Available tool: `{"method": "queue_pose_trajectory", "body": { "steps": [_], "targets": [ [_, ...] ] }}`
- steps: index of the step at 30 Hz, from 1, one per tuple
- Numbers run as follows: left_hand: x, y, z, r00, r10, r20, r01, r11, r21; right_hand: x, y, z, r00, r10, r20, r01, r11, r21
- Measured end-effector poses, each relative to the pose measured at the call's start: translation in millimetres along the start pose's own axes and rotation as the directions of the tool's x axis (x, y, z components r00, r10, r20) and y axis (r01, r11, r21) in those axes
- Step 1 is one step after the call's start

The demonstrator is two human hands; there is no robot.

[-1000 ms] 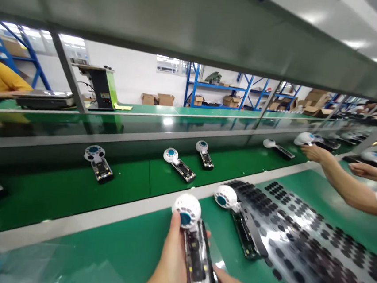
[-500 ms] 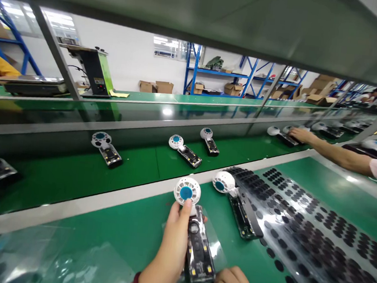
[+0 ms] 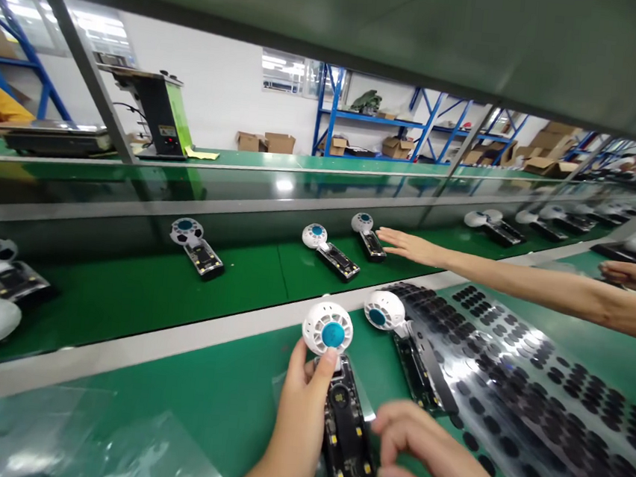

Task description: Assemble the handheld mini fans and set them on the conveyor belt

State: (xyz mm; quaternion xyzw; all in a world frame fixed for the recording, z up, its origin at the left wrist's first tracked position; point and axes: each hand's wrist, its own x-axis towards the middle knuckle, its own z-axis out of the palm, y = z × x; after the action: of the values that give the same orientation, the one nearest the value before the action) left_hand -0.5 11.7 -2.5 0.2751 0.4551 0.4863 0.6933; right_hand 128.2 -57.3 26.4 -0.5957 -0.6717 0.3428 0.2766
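Observation:
My left hand (image 3: 301,417) is closed round the neck of a device with a round white slotted head, a blue centre and a clear-cased black body (image 3: 347,436) with small yellow squares. The thumb lies just below the blue disc. Right beside the body's lower end is my right hand (image 3: 432,456), half curled, thumb and fingers apart, with nothing visible in it. A second such device (image 3: 384,310) lies to the right on the green table, its dark body against sheets of black round dots (image 3: 511,392).
Several similar devices (image 3: 338,261) lie on the green belt (image 3: 252,277) beyond the pale rail. A co-worker's arm (image 3: 516,284) reaches in from the right, the hand by one of them. Clear plastic bags (image 3: 123,445) lie at front left. A shelf (image 3: 339,15) hangs overhead.
My right hand has lifted and loosened beside the device, which my left hand still holds. The co-worker's hand has come left to a nearer device. Devices on the belt appear farther right.

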Motion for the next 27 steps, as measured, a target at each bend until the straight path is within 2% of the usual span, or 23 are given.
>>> {"method": "queue_pose_trajectory", "body": {
  "steps": [3, 7, 13, 27],
  "targets": [
    [-2.5, 2.1, 0.1, 0.999, 0.047, 0.011, -0.047, 0.999, 0.016, 31.7, -16.9, -9.2, 0.99, 0.142, -0.002, -0.142, 0.988, 0.057],
    [-3.8, 5.9, 3.7, 0.998, 0.025, -0.062, -0.024, 1.0, 0.018, 54.8, -25.2, -4.9, 0.991, 0.118, 0.063, -0.125, 0.985, 0.116],
    [1.5, 3.6, 4.1, 0.996, -0.001, -0.086, 0.004, 0.999, 0.034, 59.7, -30.3, -4.1, 0.984, 0.113, 0.136, -0.117, 0.993, 0.024],
    [-0.5, 6.9, 4.3, 0.995, -0.001, -0.101, 0.002, 1.0, 0.015, 60.3, -33.2, -6.3, 0.976, 0.136, 0.168, -0.129, 0.99, -0.049]
  ]
}}
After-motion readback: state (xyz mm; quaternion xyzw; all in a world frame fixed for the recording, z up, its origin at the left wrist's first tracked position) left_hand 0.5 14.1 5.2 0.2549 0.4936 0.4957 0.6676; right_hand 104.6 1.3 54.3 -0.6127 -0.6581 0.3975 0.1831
